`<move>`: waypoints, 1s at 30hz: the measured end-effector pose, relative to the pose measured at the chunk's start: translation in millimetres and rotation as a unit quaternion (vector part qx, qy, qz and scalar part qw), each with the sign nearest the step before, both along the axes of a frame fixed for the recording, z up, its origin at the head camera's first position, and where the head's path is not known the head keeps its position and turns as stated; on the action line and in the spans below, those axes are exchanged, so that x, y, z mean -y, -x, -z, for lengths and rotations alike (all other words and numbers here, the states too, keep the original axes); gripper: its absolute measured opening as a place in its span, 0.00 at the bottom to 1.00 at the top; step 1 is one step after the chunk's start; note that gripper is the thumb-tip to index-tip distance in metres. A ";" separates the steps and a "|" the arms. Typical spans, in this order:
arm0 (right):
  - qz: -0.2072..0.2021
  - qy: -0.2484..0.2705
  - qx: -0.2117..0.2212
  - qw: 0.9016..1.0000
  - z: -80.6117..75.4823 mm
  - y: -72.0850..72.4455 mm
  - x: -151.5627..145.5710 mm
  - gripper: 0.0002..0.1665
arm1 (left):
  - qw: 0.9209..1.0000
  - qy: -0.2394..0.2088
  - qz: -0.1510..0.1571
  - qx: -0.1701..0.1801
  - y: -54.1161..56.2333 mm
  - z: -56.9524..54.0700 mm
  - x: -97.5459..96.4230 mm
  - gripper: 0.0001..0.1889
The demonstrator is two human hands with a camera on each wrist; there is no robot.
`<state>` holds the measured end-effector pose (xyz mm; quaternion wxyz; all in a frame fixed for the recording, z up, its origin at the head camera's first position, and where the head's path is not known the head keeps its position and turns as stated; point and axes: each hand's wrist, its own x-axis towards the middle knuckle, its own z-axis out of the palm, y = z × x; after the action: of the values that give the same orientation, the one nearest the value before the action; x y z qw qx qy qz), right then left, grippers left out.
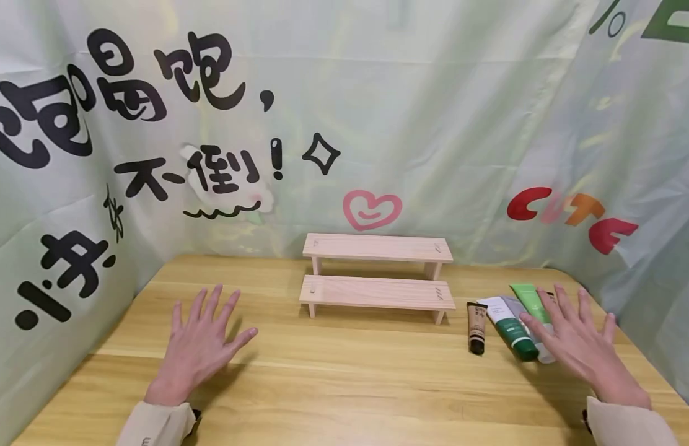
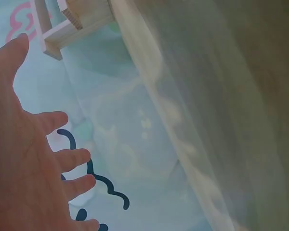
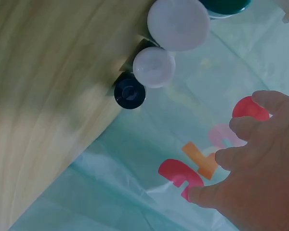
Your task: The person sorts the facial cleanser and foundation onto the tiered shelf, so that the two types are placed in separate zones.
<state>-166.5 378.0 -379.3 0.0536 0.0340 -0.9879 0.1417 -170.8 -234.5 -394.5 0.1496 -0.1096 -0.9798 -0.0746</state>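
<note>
My left hand hovers over the left part of the table with its fingers spread, holding nothing. In the left wrist view its fingers stretch out straight. My right hand is spread too, overlapping a group of squeeze tubes in the head view. Among them are a white tube with a dark green lower half, a light green tube partly hidden by the fingers, and a small brown tube with a black cap. The right wrist view shows white caps and a black cap.
A two-tier pale wooden stand stands at the back middle of the wooden table. Behind and beside the table hangs a pale green printed curtain with black lettering, a pink heart and coloured letters.
</note>
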 end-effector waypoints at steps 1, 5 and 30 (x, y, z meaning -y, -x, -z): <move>0.000 -0.001 0.001 1.000 -0.3 1.1 -0.8 0.49 | 1.000 0.001 0.000 -0.001 1.4 -0.1 0.0 0.45; 0.004 -0.002 0.000 1.000 -4.5 6.9 -7.2 0.49 | 1.000 -0.003 0.012 0.001 8.5 -0.8 -3.7 0.42; 0.071 0.126 -0.048 0.988 -14.1 35.6 -35.0 0.17 | 0.875 -0.451 0.063 0.165 71.0 4.9 -51.3 0.22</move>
<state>-202.0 413.0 -365.2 0.1144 -0.0364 -0.9583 0.2593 -241.9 -183.2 -399.4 0.0138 -0.0773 -0.8415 -0.5346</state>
